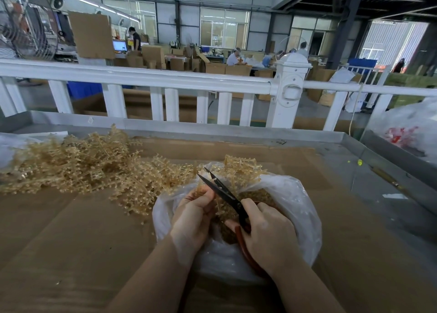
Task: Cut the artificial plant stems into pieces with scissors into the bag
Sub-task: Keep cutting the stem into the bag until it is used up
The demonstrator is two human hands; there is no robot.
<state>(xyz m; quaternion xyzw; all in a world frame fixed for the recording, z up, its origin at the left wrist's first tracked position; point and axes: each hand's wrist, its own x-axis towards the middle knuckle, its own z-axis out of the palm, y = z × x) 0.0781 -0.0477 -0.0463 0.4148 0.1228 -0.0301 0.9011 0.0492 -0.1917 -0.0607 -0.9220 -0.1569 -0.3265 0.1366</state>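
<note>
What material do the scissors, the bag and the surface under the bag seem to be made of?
Scissors: dark, matte blades, probably metal; red-brown, smooth handles, perhaps plastic or coated.
Bag: thin translucent plastic film, crinkled and glossy, with cut pieces visible through it.
Surface: brown corrugated cardboard, by its matte look and faint ribbing.

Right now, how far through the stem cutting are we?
Done: cut pieces already lie in the bag. In hand: the left hand holds a stem over it, the right hand works the scissors, blades apart. Left: a large pile of uncut stems on the cardboard.
</note>
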